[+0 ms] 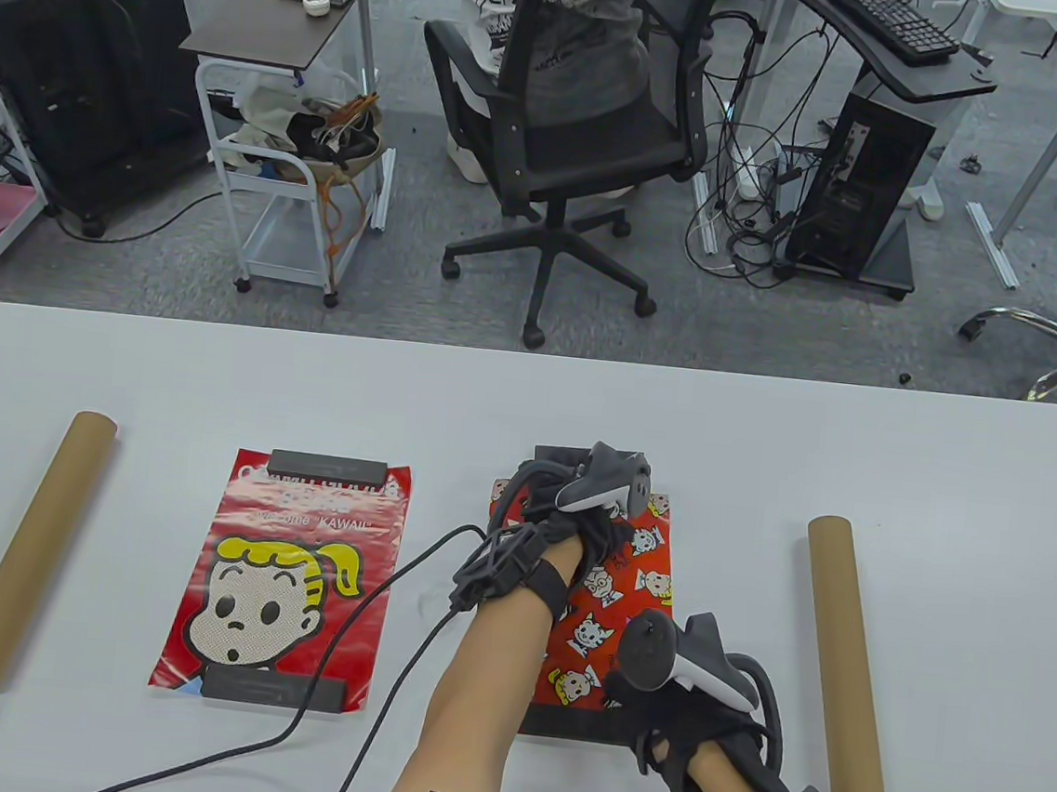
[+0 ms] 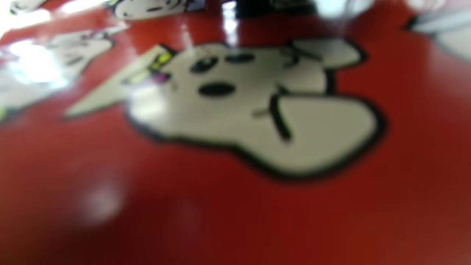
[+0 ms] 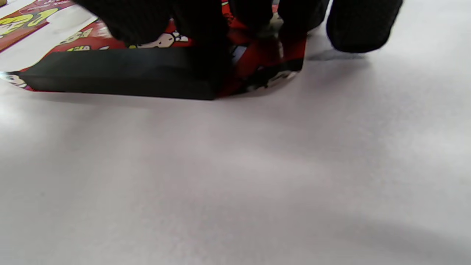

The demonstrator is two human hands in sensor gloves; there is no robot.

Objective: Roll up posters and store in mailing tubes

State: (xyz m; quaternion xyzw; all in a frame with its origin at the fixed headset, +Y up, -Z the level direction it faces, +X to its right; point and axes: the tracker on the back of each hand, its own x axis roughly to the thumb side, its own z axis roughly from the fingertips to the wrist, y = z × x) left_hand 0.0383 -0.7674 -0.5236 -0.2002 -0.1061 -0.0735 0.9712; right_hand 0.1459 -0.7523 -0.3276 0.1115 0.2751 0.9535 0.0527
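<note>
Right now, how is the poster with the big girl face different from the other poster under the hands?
The girl-face poster shows one large cartoon head; the patterned poster has many small characters. The girl-face poster lies untouched, while the left hand and right hand are on the patterned poster. Both are red, lie flat, and have dark bars across their ends.

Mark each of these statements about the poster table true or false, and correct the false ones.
1. Two cardboard tubes lie on the table, the left tube and the right tube. True.
2. The girl poster is already rolled up. False: it lies flat under dark bars at both ends.
3. The left hand is at the far end of the patterned poster. True.
4. The right hand rests on the right tube. False: its fingers are at the patterned poster's near corner, beside the near bar.
</note>
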